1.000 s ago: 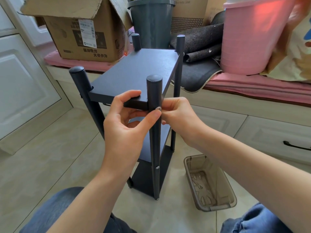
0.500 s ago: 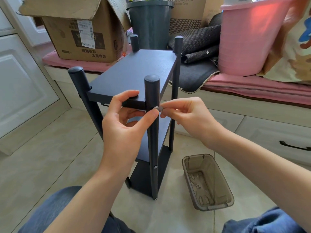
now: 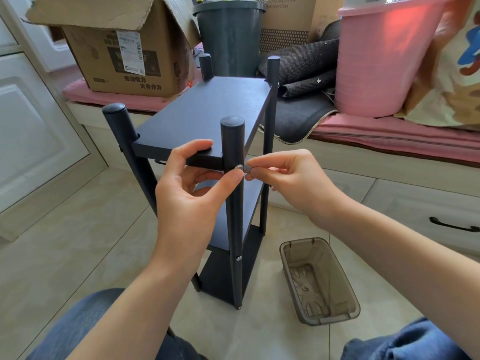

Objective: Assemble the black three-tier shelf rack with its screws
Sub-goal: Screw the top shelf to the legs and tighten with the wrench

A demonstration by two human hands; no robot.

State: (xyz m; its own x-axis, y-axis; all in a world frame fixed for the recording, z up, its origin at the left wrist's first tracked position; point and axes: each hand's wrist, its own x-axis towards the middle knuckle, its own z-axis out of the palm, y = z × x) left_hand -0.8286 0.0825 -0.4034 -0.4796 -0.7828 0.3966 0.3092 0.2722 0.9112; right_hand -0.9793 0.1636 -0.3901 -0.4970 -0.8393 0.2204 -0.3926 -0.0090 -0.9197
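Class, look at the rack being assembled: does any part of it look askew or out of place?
Yes. The near-left post leans outward at its top, while the near-right post stands straight. The right hand pinches a screw at the near-right post, level with the top shelf.

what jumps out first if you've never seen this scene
The black shelf rack standing upright on the tiled floor at centre, with the right hand pinching a screw at its near post while the left hand grips the top shelf. Behind right, a big pink bucket sits on the bench.

Left hand [image 3: 192, 188] curled in a pinching grip, right hand [image 3: 288, 178] fingertips pinched together
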